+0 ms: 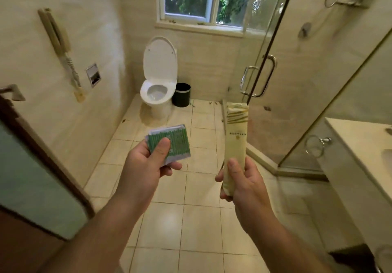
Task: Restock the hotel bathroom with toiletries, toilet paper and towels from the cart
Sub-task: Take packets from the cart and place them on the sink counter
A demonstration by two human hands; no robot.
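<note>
My left hand (pixel 148 162) holds a small stack of flat green-and-white sachets (pixel 176 143), thumb pressed on top. My right hand (pixel 239 183) grips the lower end of a long cream-coloured toiletry packet (pixel 235 136) with a green leaf print and small lettering, held upright. Both hands are raised in front of me over the tiled floor, about a hand's width apart. The cart is not in view.
A toilet (pixel 158 90) with its lid up stands at the back under a window, a black bin (pixel 181 94) beside it. The glass shower door (pixel 273 64) is on the right, the vanity counter (pixel 360 145) at the far right. A wall phone (pixel 57 37) and wooden door (pixel 31 166) are on the left.
</note>
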